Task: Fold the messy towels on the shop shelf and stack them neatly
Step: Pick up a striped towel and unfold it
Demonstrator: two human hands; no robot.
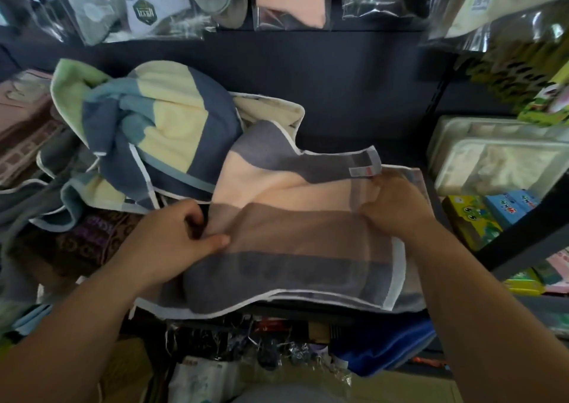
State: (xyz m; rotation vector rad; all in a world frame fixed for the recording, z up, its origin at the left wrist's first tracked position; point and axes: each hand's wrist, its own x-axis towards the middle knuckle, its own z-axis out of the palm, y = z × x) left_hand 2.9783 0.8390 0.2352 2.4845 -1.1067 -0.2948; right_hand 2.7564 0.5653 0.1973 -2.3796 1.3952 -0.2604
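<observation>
Plastic-wrapped goods (277, 356) are heaped nearest the camera, below the front edge of the dark shelf (354, 131). On that shelf a banded towel (292, 248) is spread flat, striped in grey, brown and peach and edged in white, with its near edge hanging slightly over the shelf front. Its left side is held by the left hand (178, 239): the fingers are curled into a fold of the cloth and the thumb is laid out along the brown band. Its far right corner is gripped by the right hand (397, 205), whose fingers are bent down over the cloth just below a small white label (365, 170) sewn to the upturned grey edge. A crumpled towel (160, 119) in navy, pale yellow, teal and green is bunched behind and to the left, and part of it rests on the banded towel's far left portion. Brown patterned cloths (37, 143) are piled at the far left. Bagged textiles (138, 8) are hung along the top. At the right, clear plastic boxes (492, 162) are stacked, with small colourful boxes (492, 214) set just below them.
</observation>
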